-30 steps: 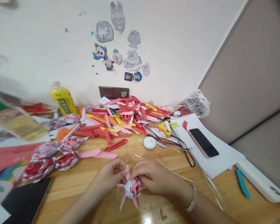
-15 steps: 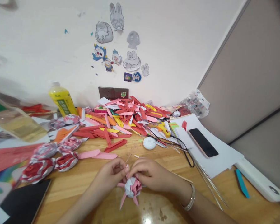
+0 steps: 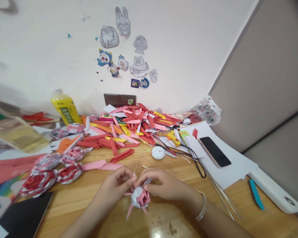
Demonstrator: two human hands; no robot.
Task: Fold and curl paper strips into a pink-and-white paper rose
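Left hand point(image 3: 124, 181) is pinching the paper flower point(image 3: 141, 197) at its far tip, right hand point(image 3: 159, 181) is pinching its upper side, both working toward the table's point(image 3: 119, 224) near edge. Core's looking wrapped; pink points point(image 3: 129, 211) are sticking out, so seemingly part-done. Finished-looking rosettes point(image 3: 70, 173) are sitting leftward; folded strips point(image 3: 139, 121) are piling along the back edge.

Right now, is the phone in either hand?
No, the phone lies on white paper, away from the left hand and right hand.
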